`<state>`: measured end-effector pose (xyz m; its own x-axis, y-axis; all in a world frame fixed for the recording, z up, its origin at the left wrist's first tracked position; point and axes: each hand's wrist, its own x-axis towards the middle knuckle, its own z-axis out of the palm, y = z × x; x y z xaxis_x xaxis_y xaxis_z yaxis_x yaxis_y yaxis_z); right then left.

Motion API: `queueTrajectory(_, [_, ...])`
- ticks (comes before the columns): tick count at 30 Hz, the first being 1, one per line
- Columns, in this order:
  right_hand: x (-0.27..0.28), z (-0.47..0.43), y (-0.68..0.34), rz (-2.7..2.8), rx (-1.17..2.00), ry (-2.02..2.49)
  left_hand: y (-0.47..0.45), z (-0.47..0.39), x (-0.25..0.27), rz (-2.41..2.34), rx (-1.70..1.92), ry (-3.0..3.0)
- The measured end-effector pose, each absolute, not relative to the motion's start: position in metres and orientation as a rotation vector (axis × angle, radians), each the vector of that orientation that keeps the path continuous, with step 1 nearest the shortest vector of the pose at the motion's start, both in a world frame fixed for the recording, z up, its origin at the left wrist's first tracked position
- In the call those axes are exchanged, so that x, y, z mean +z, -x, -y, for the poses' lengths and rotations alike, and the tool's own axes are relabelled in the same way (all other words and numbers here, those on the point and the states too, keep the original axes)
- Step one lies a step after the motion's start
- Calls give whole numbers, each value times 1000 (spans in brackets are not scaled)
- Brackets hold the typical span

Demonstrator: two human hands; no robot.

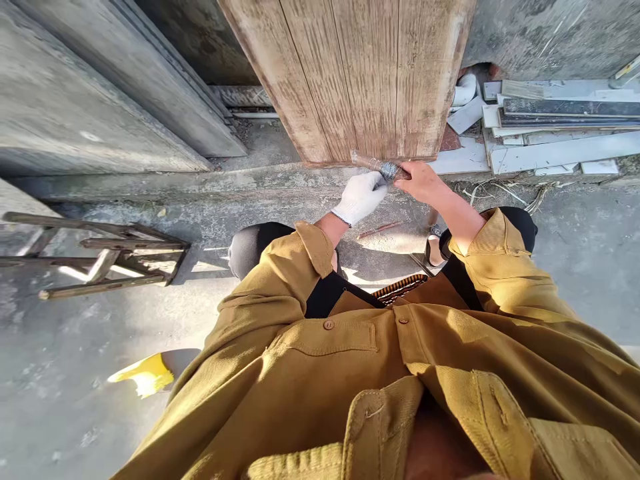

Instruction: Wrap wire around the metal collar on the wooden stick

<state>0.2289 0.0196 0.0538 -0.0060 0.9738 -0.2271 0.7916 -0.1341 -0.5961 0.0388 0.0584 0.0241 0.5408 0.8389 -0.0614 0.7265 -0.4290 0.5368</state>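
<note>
A short bundle with grey wire wound round its middle point(389, 171) is between my two hands, just in front of the wooden panel's lower edge. Its far-left end looks pale and thin, and what lies under the wire is too small to name. My right hand point(421, 181), bare, is closed round the bundle's brownish right end. My left hand point(363, 198) wears a white knit glove, and its fingers curl closed against the wire-wound part from the near side. The gloved fingertips are partly hidden. The grooved wooden panel point(370, 80) stands just beyond both hands.
Wooden and white boards point(550, 133) are stacked at the right by a white pipe elbow point(465, 90). A wooden stool point(115, 257) lies at the left. Grey slabs point(125, 87) lean behind it. A yellow object point(147, 375) and a thin stick point(379, 230) are on the concrete.
</note>
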Motion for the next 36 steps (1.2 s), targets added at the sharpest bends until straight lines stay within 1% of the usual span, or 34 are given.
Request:
queueTrajectory(2, [54, -19, -226, 1951, 731, 2105, -42, -57, 22, -1300, 136, -2391])
queueTrajectory(5, [52, -19, -225, 2029, 685, 2204, -44, -58, 20, -1262, 25, -2423])
queueTrajectory(7, [51, -19, -227, 2038, 682, 2204, -45, -59, 19, -1189, 106, -2257])
queueTrajectory(9, [51, -19, -229, 1999, 692, 2160, -45, -61, 18, -1090, 251, -1943])
queueTrajectory(13, [51, -22, -231, 1719, 923, 2022, -45, -57, 20, -944, 462, -1330])
queueTrajectory(16, [48, -26, -231, 1504, 1033, 1946, -46, -53, 21, -918, 483, -1162])
queueTrajectory(20, [45, -30, -234, 1479, 1004, 1881, -46, -54, 15, -878, 475, -1118])
queueTrajectory(24, [51, -28, -241, 1636, 898, 1970, -43, -58, 12, -868, 471, -1193])
queueTrajectory(28, [64, -24, -245, 1938, 556, 2223, -38, -56, 24, -831, 360, -1401])
queueTrajectory(30, [70, -22, -245, 2065, 449, 2343, -34, -55, 33, -785, 317, -1429])
queueTrajectory(33, [74, -19, -243, 2279, 435, 2402, -28, -56, 44, -753, 307, -1424])
queueTrajectory(36, [76, -15, -243, 2560, 619, 2322, -23, -62, 48, -753, 319, -1427])
